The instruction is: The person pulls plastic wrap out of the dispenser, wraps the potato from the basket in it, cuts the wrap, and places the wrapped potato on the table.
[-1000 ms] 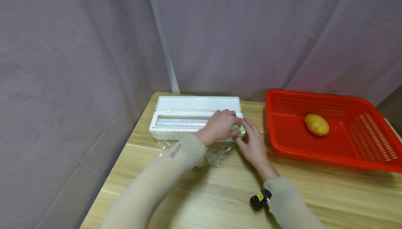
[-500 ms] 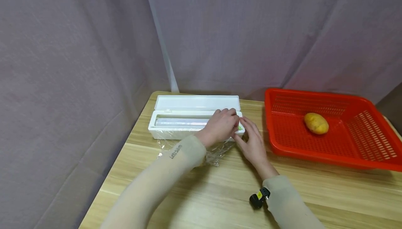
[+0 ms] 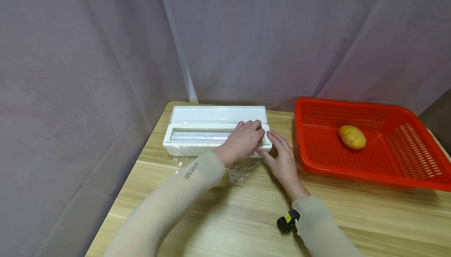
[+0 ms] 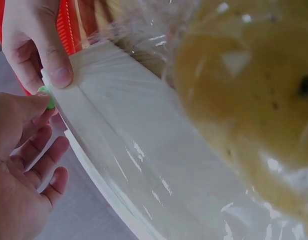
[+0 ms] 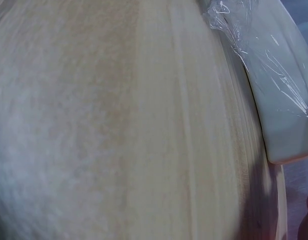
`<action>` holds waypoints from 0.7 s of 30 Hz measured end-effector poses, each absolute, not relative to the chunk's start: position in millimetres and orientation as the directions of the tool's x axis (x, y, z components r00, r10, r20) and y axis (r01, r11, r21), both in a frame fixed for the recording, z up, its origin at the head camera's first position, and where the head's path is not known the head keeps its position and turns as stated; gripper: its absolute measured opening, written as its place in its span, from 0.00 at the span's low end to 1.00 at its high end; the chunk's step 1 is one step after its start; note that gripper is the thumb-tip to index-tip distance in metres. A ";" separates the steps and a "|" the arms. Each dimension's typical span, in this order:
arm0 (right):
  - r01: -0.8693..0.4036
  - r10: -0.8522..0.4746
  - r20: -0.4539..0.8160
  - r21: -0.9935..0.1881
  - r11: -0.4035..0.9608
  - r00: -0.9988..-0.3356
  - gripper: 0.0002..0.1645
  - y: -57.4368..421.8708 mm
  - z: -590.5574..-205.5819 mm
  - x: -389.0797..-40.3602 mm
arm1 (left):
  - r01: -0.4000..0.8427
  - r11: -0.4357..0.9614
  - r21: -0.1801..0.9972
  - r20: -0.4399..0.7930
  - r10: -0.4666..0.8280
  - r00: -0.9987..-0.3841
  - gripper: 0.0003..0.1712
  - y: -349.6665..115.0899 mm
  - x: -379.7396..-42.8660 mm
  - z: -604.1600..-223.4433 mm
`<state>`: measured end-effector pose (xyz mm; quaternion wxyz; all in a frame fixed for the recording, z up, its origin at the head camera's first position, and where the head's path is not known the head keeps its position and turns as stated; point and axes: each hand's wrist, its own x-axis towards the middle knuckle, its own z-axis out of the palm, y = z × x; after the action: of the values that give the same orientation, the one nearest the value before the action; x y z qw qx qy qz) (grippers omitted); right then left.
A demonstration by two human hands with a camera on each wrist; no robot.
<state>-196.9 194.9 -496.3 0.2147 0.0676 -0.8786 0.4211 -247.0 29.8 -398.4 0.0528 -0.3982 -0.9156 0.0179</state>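
Find left grip [image 3: 243,140] closed to a pinch, thumb and a bent finger on a small green slider [image 4: 45,98]. Place the slider directly at those fingertips, on the near rim of the white cling-film box [image 3: 190,150], close to its right end. Note the box's long axis running left to right, most of its length to the left of the slider; judge the slider's line with that axis the relation that matters. Rate left grip nearer to the slider. Find right grip [image 3: 283,166] just beside, holding the box's right end, thumb on the front wall. See clear film [image 3: 242,172] over that wall, reaching a film-covered potato [image 4: 219,85] in front, above the desk [image 3: 225,218]. Observe the film roll [image 3: 197,136] inside the box, lid [image 3: 218,114] tipped back behind. Record another potato [image 3: 352,137] in the red basket [image 3: 352,177], right of both grips.

Cannot tell the slider's full shape or seating, being partly covered by fingers. Lose most of the nearer potato behind the left sleeve [image 3: 183,194]; cut off in the left wrist view. Get only finger slivers in the right wrist view.
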 end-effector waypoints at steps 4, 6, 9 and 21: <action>-0.312 0.059 0.446 -0.708 0.633 -0.893 0.43 191.6 -496.5 -197.8 | 0.723 0.685 -0.089 0.068 0.729 -0.682 0.09 23.1 -246.8 -397.5; -0.314 0.059 0.448 -0.708 0.633 -0.892 0.43 190.5 -496.7 -198.1 | 0.723 0.685 -0.085 0.064 0.728 -0.682 0.10 19.2 -246.7 -396.7; -0.305 0.063 0.439 -0.714 0.631 -0.896 0.44 189.1 -495.8 -198.2 | 0.722 0.689 -0.056 0.060 0.724 -0.687 0.10 8.5 -247.1 -394.2; -0.258 0.084 0.402 -0.719 0.645 -0.912 0.45 194.4 -495.1 -194.8 | 0.710 0.704 0.022 0.134 0.702 -0.699 0.05 -83.7 -248.7 -395.2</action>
<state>-194.8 194.4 -495.1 0.2045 0.0491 -0.8837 0.4182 -248.7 -83.7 -395.2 0.0577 -0.3834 -0.9211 -0.0359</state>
